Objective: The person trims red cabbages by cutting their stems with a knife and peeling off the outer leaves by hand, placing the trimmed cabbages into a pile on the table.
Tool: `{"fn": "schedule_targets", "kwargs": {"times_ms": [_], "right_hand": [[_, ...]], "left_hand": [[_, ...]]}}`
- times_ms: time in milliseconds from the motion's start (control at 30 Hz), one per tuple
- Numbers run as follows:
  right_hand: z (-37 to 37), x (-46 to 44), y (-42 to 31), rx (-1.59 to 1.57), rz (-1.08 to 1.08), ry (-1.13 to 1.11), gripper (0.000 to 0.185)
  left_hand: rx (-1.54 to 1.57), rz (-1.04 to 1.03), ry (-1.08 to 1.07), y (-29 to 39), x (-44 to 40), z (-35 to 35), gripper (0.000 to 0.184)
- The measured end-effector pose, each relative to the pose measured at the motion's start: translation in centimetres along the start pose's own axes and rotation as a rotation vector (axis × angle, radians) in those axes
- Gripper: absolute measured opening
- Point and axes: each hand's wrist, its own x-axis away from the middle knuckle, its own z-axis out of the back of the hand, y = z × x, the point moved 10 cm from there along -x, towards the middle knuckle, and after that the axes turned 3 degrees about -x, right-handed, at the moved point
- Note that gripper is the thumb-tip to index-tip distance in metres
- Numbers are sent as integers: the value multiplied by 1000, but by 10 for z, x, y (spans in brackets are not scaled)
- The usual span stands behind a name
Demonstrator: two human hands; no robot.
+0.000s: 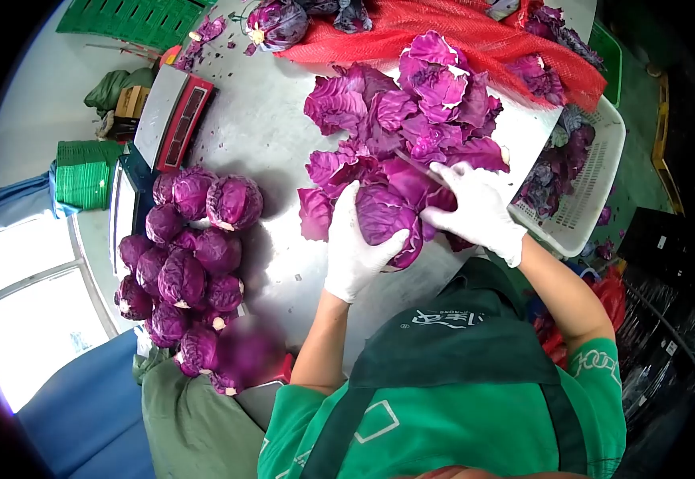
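Note:
A purple cabbage [387,217] rests on the metal table, held from its left side by my white-gloved left hand [358,246], whose fingers and thumb wrap round it. My gloved right hand [475,206] is at the cabbage's right side, with its fingers bent round a loose outer leaf [415,180]. A thin pale blade-like thing [421,166] sticks out toward the upper left by the right fingertips; its handle is hidden. Loose purple leaves [431,104] lie heaped just beyond both hands.
Several trimmed cabbages [181,278] are piled at the left, beside a red-framed scale display [184,124]. A red mesh sack [443,36] lies across the far side. A white basket [603,172] with leaves stands off the table's right edge. Green crates [84,176] are stacked at far left.

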Motion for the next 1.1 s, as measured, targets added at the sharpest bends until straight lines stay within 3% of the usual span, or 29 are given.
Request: {"fn": "schedule_targets", "kwargs": {"times_ms": [133, 200, 267, 333, 400, 533, 667, 733, 800, 900, 933, 967, 1000, 1033, 1100], "right_hand": [[61, -27, 34, 357, 89, 417, 44], [97, -28, 41, 136, 19, 566, 33], [89, -17, -11, 79, 337, 524, 31], [34, -11, -55, -158, 467, 95, 44], [-7, -7, -83, -258, 390, -101, 59], [-58, -32, -95, -322, 396, -350, 73], [-54, -30, -100, -84, 526, -273, 51], [-63, -18, -110, 371, 736, -72, 40], [-61, -13, -116, 414, 876, 30, 35], [-55, -30, -121, 359, 803, 85, 19], [-39, -48, -114, 331, 597, 139, 11], [-4, -62, -102, 203, 638, 442, 17], [26, -88, -58, 2, 415, 545, 28], [39, -106, -34, 18, 287, 471, 36], [54, -94, -60, 58, 339, 399, 36]], "left_hand": [[14, -12, 51, -23, 16, 11, 93], [72, 41, 59, -25, 22, 20, 91], [284, 135, 43, -36, 33, 24, 90], [295, 146, 48, -51, 39, 25, 90], [491, 163, 32, -58, 43, 22, 91], [508, 126, 35, -60, 46, 25, 88], [600, 209, -16, -72, 48, 17, 94], [469, 100, 7, -66, 46, 19, 94], [408, 33, 9, -60, 45, 22, 93], [605, 167, 40, -67, 43, 23, 91], [606, 170, 48, -72, 46, 24, 91], [604, 156, 57, -78, 49, 24, 92], [603, 141, 63, -80, 53, 24, 92], [566, 103, 72, -78, 55, 26, 93], [587, 113, 78, -78, 55, 24, 94]]}}
